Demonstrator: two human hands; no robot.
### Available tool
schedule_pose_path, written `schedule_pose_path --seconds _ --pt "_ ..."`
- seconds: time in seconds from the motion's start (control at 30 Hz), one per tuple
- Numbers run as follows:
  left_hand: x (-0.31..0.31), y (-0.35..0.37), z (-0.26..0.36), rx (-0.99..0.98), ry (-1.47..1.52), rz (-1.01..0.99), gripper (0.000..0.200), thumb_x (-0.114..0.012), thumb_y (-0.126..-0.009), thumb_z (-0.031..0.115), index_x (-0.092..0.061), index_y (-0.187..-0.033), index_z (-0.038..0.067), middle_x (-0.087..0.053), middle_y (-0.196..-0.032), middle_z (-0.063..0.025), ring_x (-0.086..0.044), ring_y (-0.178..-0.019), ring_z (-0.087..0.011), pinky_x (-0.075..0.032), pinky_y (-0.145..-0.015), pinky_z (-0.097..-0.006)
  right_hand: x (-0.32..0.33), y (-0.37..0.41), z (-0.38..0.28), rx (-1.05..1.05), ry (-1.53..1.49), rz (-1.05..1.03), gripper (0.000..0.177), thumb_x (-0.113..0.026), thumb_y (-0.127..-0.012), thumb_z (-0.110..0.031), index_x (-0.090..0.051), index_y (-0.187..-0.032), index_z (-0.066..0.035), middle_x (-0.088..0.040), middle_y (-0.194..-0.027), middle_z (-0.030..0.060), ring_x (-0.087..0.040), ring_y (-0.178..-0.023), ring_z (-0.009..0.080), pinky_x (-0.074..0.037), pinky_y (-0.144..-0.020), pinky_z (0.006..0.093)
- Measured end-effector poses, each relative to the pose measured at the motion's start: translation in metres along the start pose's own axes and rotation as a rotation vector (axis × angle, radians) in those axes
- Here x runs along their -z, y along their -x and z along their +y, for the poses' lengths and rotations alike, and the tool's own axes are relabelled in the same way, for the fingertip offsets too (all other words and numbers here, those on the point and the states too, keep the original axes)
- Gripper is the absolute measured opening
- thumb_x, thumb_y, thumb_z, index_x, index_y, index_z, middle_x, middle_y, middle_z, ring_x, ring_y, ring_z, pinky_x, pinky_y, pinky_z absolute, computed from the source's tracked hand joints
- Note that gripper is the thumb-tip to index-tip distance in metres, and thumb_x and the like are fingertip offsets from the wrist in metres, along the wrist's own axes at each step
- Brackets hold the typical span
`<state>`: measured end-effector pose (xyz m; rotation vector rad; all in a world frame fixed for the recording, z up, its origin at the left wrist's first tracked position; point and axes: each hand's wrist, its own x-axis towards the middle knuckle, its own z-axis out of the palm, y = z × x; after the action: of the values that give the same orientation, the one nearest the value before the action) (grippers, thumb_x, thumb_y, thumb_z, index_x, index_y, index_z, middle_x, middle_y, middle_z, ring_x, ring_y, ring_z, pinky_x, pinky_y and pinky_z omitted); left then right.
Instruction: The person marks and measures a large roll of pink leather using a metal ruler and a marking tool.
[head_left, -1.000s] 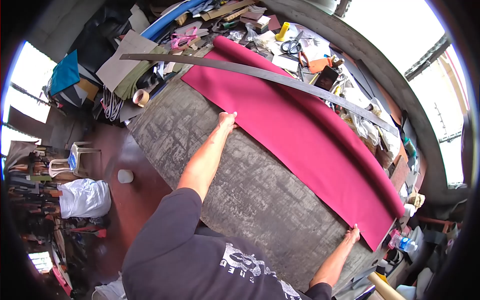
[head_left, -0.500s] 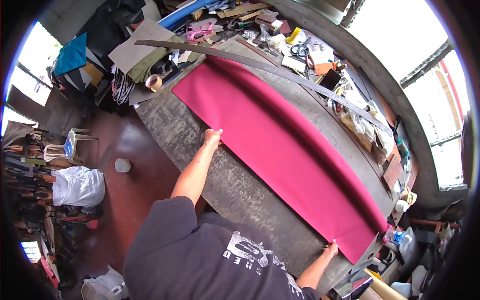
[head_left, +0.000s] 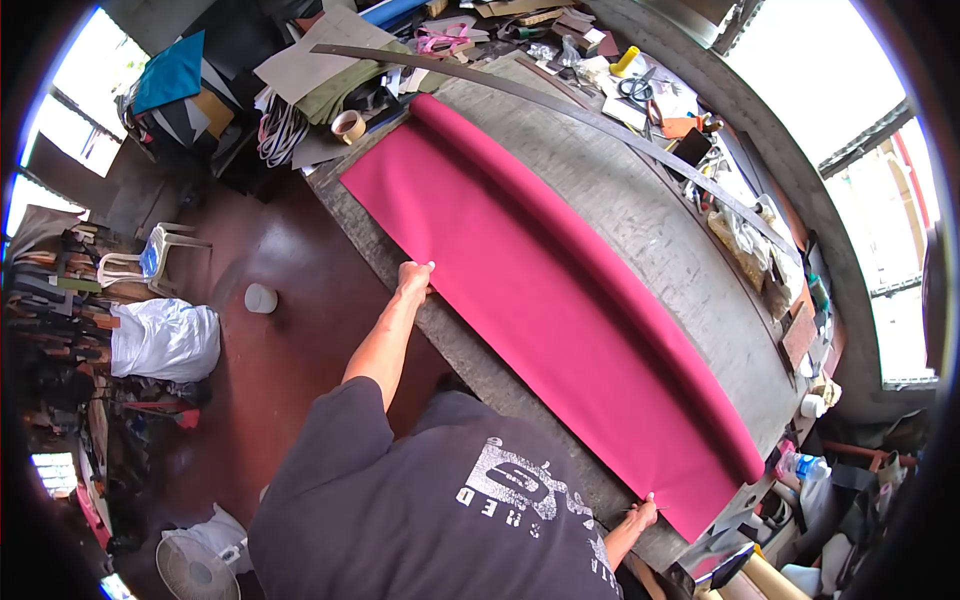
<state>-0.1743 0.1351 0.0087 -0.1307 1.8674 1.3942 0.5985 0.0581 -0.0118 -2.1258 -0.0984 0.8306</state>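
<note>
A long sheet of dark pink material (head_left: 520,320), like leather or vinyl, lies across the worktable (head_left: 640,240). Its far side is a thick roll; the near part is spread flat. My left hand (head_left: 415,277) pinches the near edge towards the left end, thumb on top and fingers beneath. Further right, my right hand (head_left: 642,512) grips the same edge close to the right end, its fingers partly hidden below the sheet. Slight creases run into the sheet from both hands.
A long metal ruler (head_left: 560,110) lies beyond the roll. Scissors (head_left: 636,88), a yellow cone (head_left: 626,62) and scraps crowd the far edge. A tape roll (head_left: 348,126) sits at the left corner. On the floor stand a white container (head_left: 261,298), a chair (head_left: 155,260) and a fan (head_left: 195,565).
The sheet has shifted nearer to me over the table's near edge, both hands still gripping it. More tabletop shows between roll and ruler. The camera view has shifted slightly.
</note>
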Motion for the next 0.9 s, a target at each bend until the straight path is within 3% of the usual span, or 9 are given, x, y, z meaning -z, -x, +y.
schedule_pose_path --seconds 0.2,0.5,0.7,0.73,0.77,0.83,0.9 --pt "0.045 0.007 -0.018 0.010 -0.030 0.044 0.023 -0.065 -0.090 0.013 -0.062 -0.107 -0.003 -0.066 -0.100 -0.0144 -0.067 -0.084 -0.0289 -0.055 -0.065 -0.0467 0.034 0.024 0.042 -0.005 0.041 0.033 0.016 -0.071 -0.087 -0.013 -0.064 -0.098 -0.005 -0.063 -0.080 0.0041 -0.055 -0.057 0.0144 -0.039 -0.043 0.0278" --pt "0.064 -0.007 -0.040 -0.077 0.027 0.122 0.014 -0.066 -0.081 0.009 -0.065 -0.080 -0.004 -0.064 -0.077 -0.0108 -0.062 -0.070 -0.0207 -0.050 -0.060 -0.0393 0.042 0.052 0.059 0.001 0.038 0.063 0.022 -0.072 -0.086 -0.013 -0.063 -0.105 -0.007 -0.064 -0.090 0.0042 -0.059 -0.066 0.0157 -0.043 -0.049 0.0298" --pt "0.064 0.000 -0.035 -0.167 -0.073 0.224 0.018 -0.069 -0.077 0.010 -0.063 -0.074 -0.006 -0.060 -0.075 -0.0075 -0.056 -0.068 -0.0177 -0.046 -0.060 -0.0402 0.034 0.053 0.063 0.045 -0.035 0.079 0.027 -0.072 -0.085 -0.012 -0.062 -0.110 -0.009 -0.065 -0.097 0.0042 -0.061 -0.071 0.0166 -0.045 -0.052 0.0311" --pt "0.059 -0.001 -0.033 -0.153 0.027 0.254 0.018 -0.071 -0.076 0.011 -0.064 -0.075 -0.006 -0.059 -0.073 -0.0060 -0.055 -0.066 -0.0174 -0.045 -0.059 -0.0404 0.025 0.047 0.066 -0.011 -0.162 0.109 0.029 -0.073 -0.084 -0.011 -0.062 -0.111 -0.008 -0.067 -0.098 0.0061 -0.064 -0.082 0.0215 -0.052 -0.066 0.0383" --pt "0.057 0.004 -0.026 -0.123 0.064 0.212 0.014 -0.071 -0.078 0.009 -0.064 -0.074 -0.002 -0.057 -0.070 -0.0046 -0.054 -0.063 -0.0169 -0.045 -0.057 -0.0393 0.021 0.051 0.069 0.001 -0.187 0.072 0.032 -0.077 -0.082 -0.014 -0.065 -0.111 -0.007 -0.068 -0.098 0.0058 -0.066 -0.084 0.0218 -0.053 -0.074 0.0426" --pt "0.061 -0.025 -0.035 -0.060 0.085 0.123 0.011 -0.070 -0.080 0.005 -0.062 -0.072 0.003 -0.056 -0.068 -0.0017 -0.054 -0.058 -0.0137 -0.046 -0.052 -0.0322 0.001 0.075 0.051 0.007 -0.251 0.063 0.034 -0.080 -0.079 -0.015 -0.065 -0.109 -0.008 -0.067 -0.094 0.0044 -0.066 -0.082 0.0195 -0.054 -0.071 0.0413" --pt "0.060 -0.040 -0.040 -0.139 0.036 0.034 0.010 -0.069 -0.082 0.008 -0.068 -0.083 -0.003 -0.063 -0.075 -0.0043 -0.062 -0.063 -0.0158 -0.052 -0.055 -0.0326 -0.005 0.092 0.038 0.031 -0.223 0.161 0.028 -0.080 -0.078 -0.015 -0.067 -0.102 -0.010 -0.065 -0.087 0.0024 -0.062 -0.071 0.0152 -0.052 -0.057 0.0331"
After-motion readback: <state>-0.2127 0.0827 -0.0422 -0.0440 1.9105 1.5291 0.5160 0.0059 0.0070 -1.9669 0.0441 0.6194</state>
